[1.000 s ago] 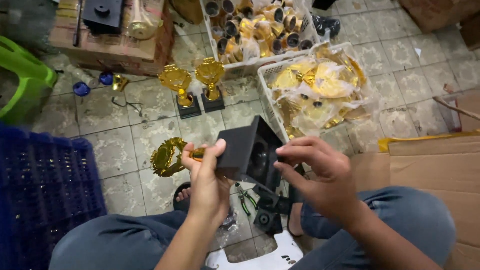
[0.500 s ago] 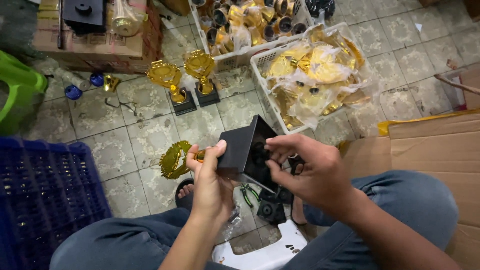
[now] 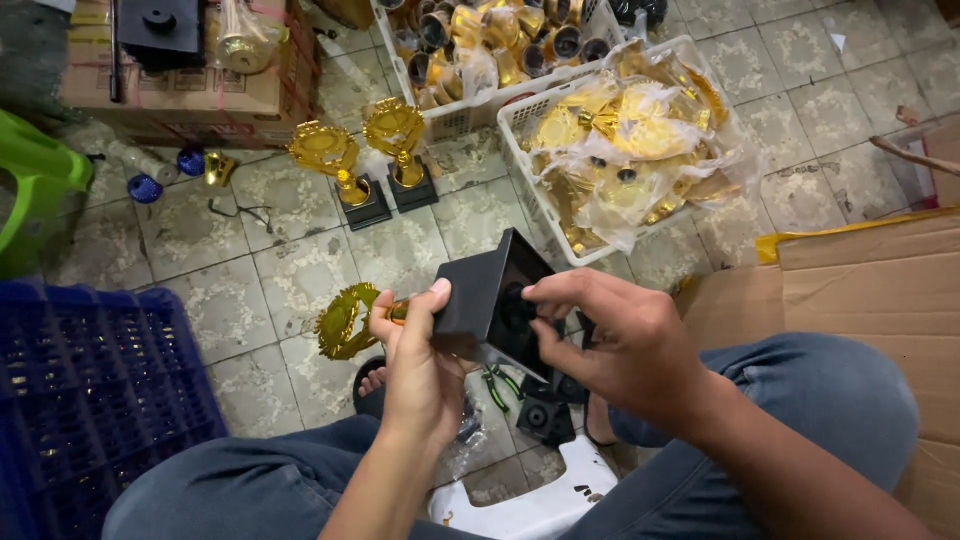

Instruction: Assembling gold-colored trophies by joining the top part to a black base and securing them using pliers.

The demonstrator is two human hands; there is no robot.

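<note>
blue crate [image 3: 90,400]: plastic, lattice walls, at the far left edge on the tiled floor [image 3: 250,270]. green plastic seat [image 3: 35,190]: above the crate, partly cut off by the frame. cardboard box [image 3: 190,85]: top left, with a black base and a wrapped gold piece resting on it. two finished trophies [image 3: 365,165]: gold tops on black bases, upright, side by side on the floor below the box. gold trophy top [image 3: 345,320]: wreath-shaped, lying sideways in the air over the floor, its stem running into the black base. left hand [image 3: 415,365]: fingers curled around the stem and the near edge of the base, thumb pressed on the base's upper side, gripping both. black base [image 3: 485,300]: hollow, square, tilted so its open underside faces right, held between both hands above the knees. right hand [image 3: 615,335]: fingers bent and reaching into the base's hollow, fingertips pinched narrow on something inside; what they pinch cannot be told. spare black bases [image 3: 545,415]: on the floor under the hands, beside green-handled pliers [image 3: 497,388]. white baskets [image 3: 520,160]: two, top centre and right, filled with gold parts in clear plastic bags. flat cardboard [image 3: 870,290]: at the right, beside the right knee.
</note>
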